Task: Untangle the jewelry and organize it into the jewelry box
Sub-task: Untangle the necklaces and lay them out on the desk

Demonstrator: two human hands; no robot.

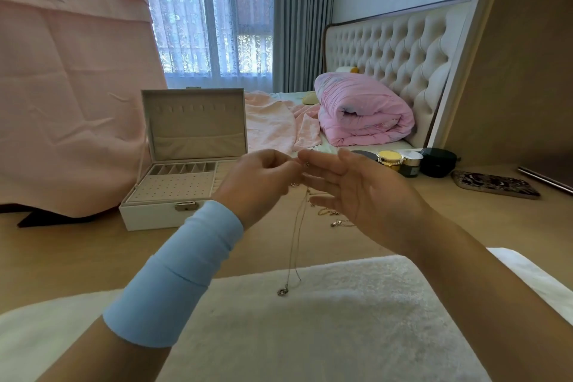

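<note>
A thin chain necklace (296,239) hangs from between my two hands, its small pendant dangling just above the white fluffy mat (310,319). My left hand (260,183) pinches the chain's top end with curled fingers. My right hand (356,192) is held beside it, palm up, fingers straight, with its fingertips at the chain's top. The white jewelry box (161,214) stands open on the desk to the left, its lid upright and its compartments bare. More gold jewelry pieces (333,217) lie on the desk under my right hand.
Cosmetic jars (400,161), a dark round case (438,161) and a patterned pouch (494,184) sit at the desk's right. A pink cloth (71,87) hangs at left. A bed with a rolled pink quilt (362,112) lies behind the desk.
</note>
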